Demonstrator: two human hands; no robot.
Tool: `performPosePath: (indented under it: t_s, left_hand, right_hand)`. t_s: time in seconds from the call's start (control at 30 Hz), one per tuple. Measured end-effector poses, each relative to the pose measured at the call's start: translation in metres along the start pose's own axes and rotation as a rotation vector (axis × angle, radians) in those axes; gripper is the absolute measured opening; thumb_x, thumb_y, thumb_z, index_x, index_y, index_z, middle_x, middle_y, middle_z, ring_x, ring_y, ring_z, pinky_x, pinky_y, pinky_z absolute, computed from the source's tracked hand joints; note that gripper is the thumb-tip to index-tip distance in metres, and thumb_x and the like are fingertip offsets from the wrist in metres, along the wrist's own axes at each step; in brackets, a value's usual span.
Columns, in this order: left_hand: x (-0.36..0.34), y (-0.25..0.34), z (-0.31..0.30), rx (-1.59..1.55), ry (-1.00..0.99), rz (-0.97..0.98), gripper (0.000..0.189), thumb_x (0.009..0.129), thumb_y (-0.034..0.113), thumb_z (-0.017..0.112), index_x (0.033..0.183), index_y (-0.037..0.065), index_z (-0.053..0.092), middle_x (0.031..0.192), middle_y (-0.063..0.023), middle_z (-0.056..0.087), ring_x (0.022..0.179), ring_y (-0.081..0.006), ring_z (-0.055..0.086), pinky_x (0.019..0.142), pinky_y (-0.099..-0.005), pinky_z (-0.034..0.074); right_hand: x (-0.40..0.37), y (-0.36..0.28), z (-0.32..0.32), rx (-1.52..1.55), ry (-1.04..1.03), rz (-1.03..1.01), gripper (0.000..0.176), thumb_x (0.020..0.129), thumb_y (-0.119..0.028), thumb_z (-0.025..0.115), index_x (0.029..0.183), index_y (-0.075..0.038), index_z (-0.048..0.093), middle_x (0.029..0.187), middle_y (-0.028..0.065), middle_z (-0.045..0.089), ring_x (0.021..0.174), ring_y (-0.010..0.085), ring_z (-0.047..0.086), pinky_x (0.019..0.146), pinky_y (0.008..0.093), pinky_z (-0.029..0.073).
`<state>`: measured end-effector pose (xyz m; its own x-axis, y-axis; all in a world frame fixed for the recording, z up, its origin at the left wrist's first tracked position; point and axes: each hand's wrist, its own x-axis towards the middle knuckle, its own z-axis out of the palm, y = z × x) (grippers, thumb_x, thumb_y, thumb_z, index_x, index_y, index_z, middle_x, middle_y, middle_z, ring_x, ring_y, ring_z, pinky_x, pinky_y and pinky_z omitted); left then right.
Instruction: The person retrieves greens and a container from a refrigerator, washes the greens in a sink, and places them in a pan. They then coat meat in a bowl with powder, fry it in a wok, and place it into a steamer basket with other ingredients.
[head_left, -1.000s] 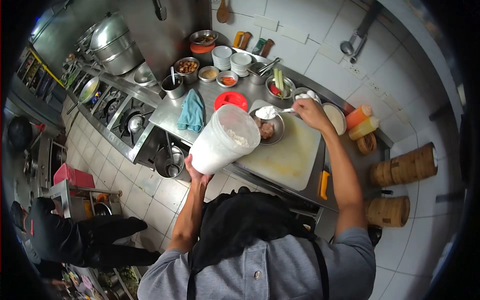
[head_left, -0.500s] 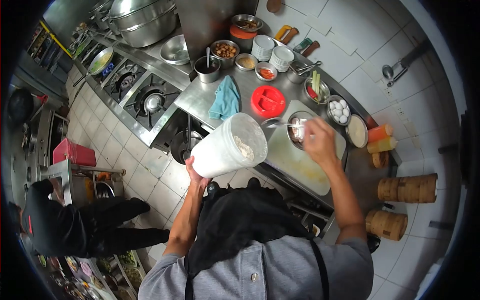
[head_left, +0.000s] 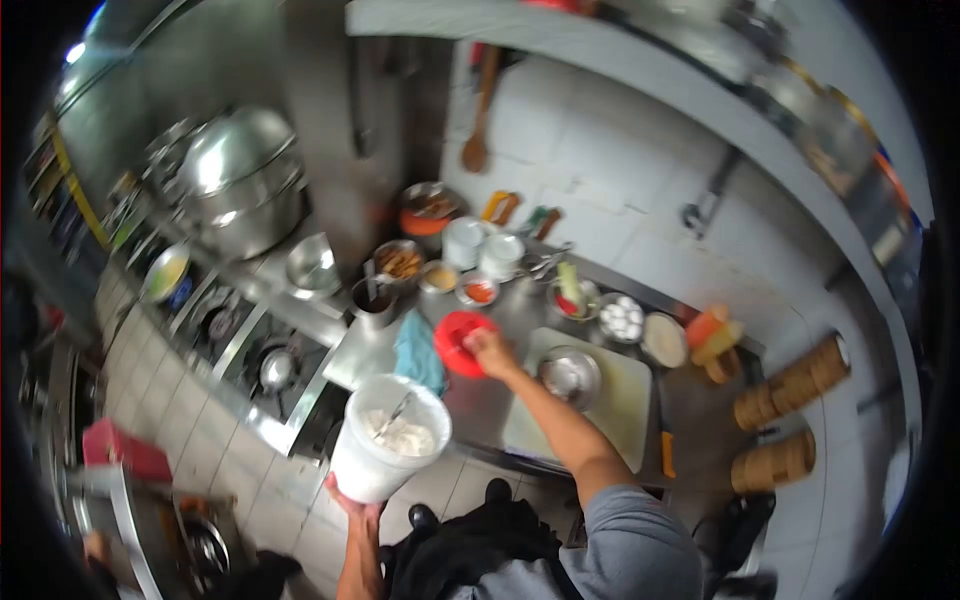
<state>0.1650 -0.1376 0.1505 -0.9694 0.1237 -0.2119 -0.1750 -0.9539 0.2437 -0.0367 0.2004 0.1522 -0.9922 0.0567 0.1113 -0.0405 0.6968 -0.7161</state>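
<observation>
My left hand (head_left: 355, 505) is closed around the lower part of a white plastic tub (head_left: 375, 465), held upright over the floor in front of the counter. White powder (head_left: 405, 437) lies inside it, with a metal spoon (head_left: 400, 408) standing in the powder. My right hand (head_left: 488, 353) reaches over the counter and grips the middle of a round red lid (head_left: 455, 340); its fingertips are partly hidden and blurred. Right of that forearm, a metal bowl (head_left: 570, 377) with whitish contents sits on the cutting board (head_left: 625, 400).
A blue cloth (head_left: 418, 350) lies left of the lid. Behind stand small bowls, stacked white dishes (head_left: 463, 243) and a bowl of eggs (head_left: 622, 318). An orange-handled tool (head_left: 667, 455) lies right of the board. Gas burners (head_left: 275, 370) are at left, bamboo steamers (head_left: 790, 385) at right.
My right hand has left the spoon and moved left from the bowl to the red lid. The spoon is now in the tub, which is more upright. My view has shifted.
</observation>
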Motion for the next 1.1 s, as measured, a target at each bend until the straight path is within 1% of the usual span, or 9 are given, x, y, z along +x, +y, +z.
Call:
performPosePath:
  t_s: [0.07, 0.23, 0.33, 0.4, 0.5, 0.53, 0.57, 0.83, 1.1]
  left_hand:
    - [0.022, -0.002, -0.021, 0.06, 0.052, -0.015, 0.086, 0.075, 0.057, 0.057, 0.142, 0.006, 0.039, 0.142, -0.0154, 0.046, 0.126, -0.0371, 0.048, 0.104, -0.0552, 0.04]
    - [0.054, -0.038, 0.066, 0.171, -0.158, -0.189, 0.074, 0.082, 0.056, 0.053, 0.136, 0.006, 0.045, 0.133, -0.0138, 0.052, 0.119, -0.0346, 0.052, 0.099, -0.0495, 0.044]
    - [0.051, -0.076, 0.139, 0.288, -0.298, -0.193, 0.075, 0.08, 0.054, 0.054, 0.134, 0.003, 0.044, 0.131, -0.0135, 0.052, 0.119, -0.0326, 0.052, 0.098, -0.0468, 0.044]
    - [0.036, -0.106, 0.187, 0.346, -0.492, 0.049, 0.074, 0.079, 0.048, 0.058, 0.133, 0.0, 0.044, 0.13, -0.0144, 0.052, 0.118, -0.0307, 0.052, 0.094, -0.0447, 0.046]
    - [0.058, -0.165, 0.174, 0.258, -0.777, -0.048, 0.082, 0.074, 0.04, 0.066, 0.139, 0.002, 0.036, 0.136, -0.0141, 0.047, 0.124, -0.0313, 0.047, 0.102, -0.0472, 0.039]
    - [0.067, -0.187, 0.17, 0.174, -0.834, -0.141, 0.087, 0.071, 0.037, 0.07, 0.142, 0.003, 0.033, 0.139, -0.0135, 0.045, 0.127, -0.0322, 0.044, 0.105, -0.0488, 0.036]
    - [0.073, -0.209, 0.181, 0.12, -0.907, -0.186, 0.094, 0.068, 0.035, 0.074, 0.145, 0.005, 0.03, 0.142, -0.013, 0.042, 0.131, -0.033, 0.041, 0.109, -0.0503, 0.032]
    - [-0.033, -0.274, 0.621, 0.262, -1.191, 0.755, 0.078, 0.089, 0.03, 0.065, 0.149, 0.005, 0.021, 0.134, -0.0161, 0.048, 0.122, -0.0267, 0.051, 0.099, -0.0399, 0.044]
    - [0.052, -0.256, 0.465, 0.818, -1.334, 1.046, 0.073, 0.073, 0.011, 0.074, 0.134, 0.002, 0.034, 0.113, -0.0177, 0.055, 0.098, -0.0319, 0.06, 0.084, -0.0402, 0.046]
  right_hand:
    - [-0.038, -0.055, -0.016, 0.49, -0.217, -0.125, 0.022, 0.094, -0.022, 0.062, 0.101, -0.001, 0.065, 0.096, 0.0058, 0.069, 0.086, 0.0124, 0.062, 0.076, 0.0322, 0.049]
    - [-0.128, -0.17, -0.134, -0.117, -0.029, -0.332, 0.028, 0.094, -0.014, 0.059, 0.118, 0.0, 0.063, 0.106, 0.0137, 0.07, 0.091, 0.0173, 0.065, 0.082, 0.0343, 0.05]
    - [-0.137, -0.139, -0.196, 0.293, 0.187, -0.365, 0.025, 0.095, -0.005, 0.053, 0.117, -0.001, 0.065, 0.101, 0.0113, 0.071, 0.087, 0.0127, 0.065, 0.078, 0.0271, 0.05]
    - [-0.16, -0.16, -0.264, 0.868, 0.193, 0.034, 0.029, 0.095, -0.001, 0.045, 0.118, 0.004, 0.061, 0.107, 0.0142, 0.068, 0.093, 0.0181, 0.066, 0.086, 0.0299, 0.052]
    - [-0.2, -0.24, -0.372, 0.72, 0.193, -0.041, 0.032, 0.098, -0.012, 0.045, 0.124, 0.003, 0.057, 0.116, 0.0144, 0.064, 0.103, 0.0174, 0.063, 0.092, 0.032, 0.051]
    - [-0.208, -0.259, -0.397, 0.627, 0.231, -0.274, 0.039, 0.1, -0.029, 0.048, 0.12, 0.001, 0.061, 0.106, 0.0104, 0.067, 0.097, 0.0144, 0.063, 0.087, 0.0289, 0.05]
    - [-0.235, -0.308, -0.43, 0.248, 0.373, -0.052, 0.055, 0.098, -0.049, 0.048, 0.124, -0.001, 0.06, 0.109, 0.011, 0.066, 0.1, 0.0152, 0.061, 0.089, 0.0305, 0.048]
    - [-0.327, -0.38, -0.644, -0.584, 0.926, -0.902, 0.056, 0.076, -0.034, 0.068, 0.12, 0.0, 0.057, 0.107, 0.0127, 0.063, 0.098, 0.0198, 0.06, 0.087, 0.032, 0.048]
    - [-0.217, -0.347, -0.8, -1.166, 1.396, -0.838, 0.072, 0.059, -0.025, 0.08, 0.121, 0.001, 0.054, 0.109, 0.0167, 0.062, 0.101, 0.0265, 0.061, 0.089, 0.0352, 0.049]
